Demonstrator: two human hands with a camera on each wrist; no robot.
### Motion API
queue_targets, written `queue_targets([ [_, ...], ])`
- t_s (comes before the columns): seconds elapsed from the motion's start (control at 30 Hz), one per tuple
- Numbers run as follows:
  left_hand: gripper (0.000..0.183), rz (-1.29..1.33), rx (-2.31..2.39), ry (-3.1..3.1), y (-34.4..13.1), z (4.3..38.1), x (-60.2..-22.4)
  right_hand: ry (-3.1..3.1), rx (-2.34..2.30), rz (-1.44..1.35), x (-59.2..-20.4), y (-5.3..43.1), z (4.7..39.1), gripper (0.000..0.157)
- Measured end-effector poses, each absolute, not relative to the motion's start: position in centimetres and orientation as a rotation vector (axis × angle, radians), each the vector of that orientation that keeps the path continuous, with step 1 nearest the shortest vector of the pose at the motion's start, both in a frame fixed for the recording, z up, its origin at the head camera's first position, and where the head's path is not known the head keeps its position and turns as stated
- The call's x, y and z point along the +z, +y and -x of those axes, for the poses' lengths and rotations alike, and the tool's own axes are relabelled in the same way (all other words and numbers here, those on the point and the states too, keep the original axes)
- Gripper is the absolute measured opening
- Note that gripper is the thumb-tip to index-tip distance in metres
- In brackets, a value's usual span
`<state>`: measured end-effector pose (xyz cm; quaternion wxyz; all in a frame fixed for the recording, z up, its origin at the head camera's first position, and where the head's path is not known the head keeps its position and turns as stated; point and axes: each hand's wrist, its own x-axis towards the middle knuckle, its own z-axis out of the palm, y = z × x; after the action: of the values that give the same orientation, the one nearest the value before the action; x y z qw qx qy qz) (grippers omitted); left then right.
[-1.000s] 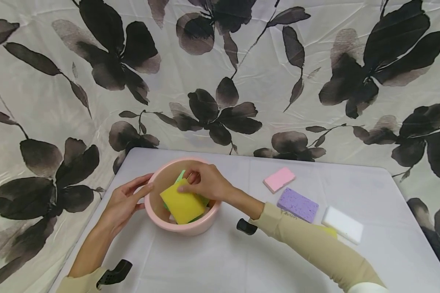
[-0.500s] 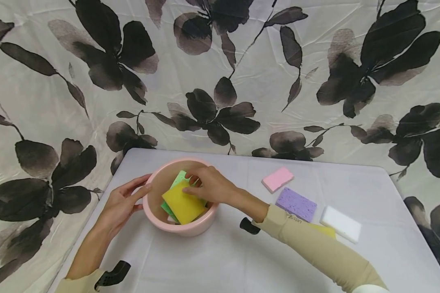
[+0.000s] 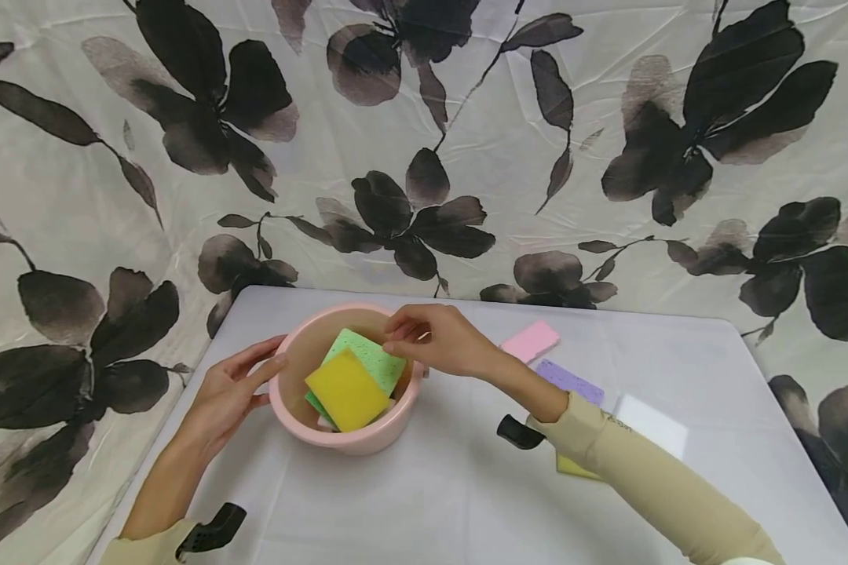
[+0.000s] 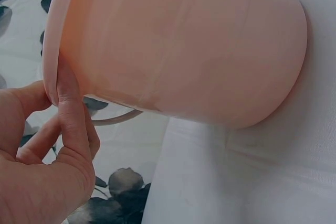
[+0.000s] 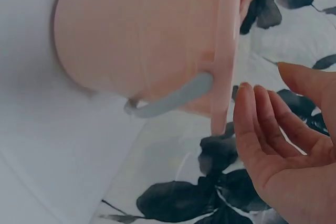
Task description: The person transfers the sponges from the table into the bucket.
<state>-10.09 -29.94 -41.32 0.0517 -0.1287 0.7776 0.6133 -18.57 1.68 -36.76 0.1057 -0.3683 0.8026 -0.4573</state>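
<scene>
The pink bucket (image 3: 367, 443) stands upright on the white surface (image 3: 396, 510). The left hand (image 3: 226, 392) grips the bucket rim on its left side, thumb and fingers clamped on the edge. The right hand (image 3: 445, 337) is at the right side of the rim, just beside it and holding nothing; its fingers are loosely bent, with the thumb apart from them. A gray handle (image 5: 178, 98) hangs against the bucket's outer wall.

Inside the bucket, a yellow sponge (image 3: 346, 390) lies tilted, overlapping a light green sponge (image 3: 367, 353). Other pieces beneath are mostly hidden.

To the right on the surface are a pink sponge (image 3: 531, 340), a purple sponge (image 3: 568, 381), a white sponge (image 3: 653, 424) and a second yellow sponge (image 3: 572, 468), partly covered by the right sleeve (image 3: 664, 486).
</scene>
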Motion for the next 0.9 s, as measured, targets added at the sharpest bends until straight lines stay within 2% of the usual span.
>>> queue_targets([
  [0.9, 0.075, 0.415, 1.885, 2.342, -29.9, 10.1, -41.3, 2.386, -1.551, 0.727, -38.0, 10.6, 18.3, 0.024],
])
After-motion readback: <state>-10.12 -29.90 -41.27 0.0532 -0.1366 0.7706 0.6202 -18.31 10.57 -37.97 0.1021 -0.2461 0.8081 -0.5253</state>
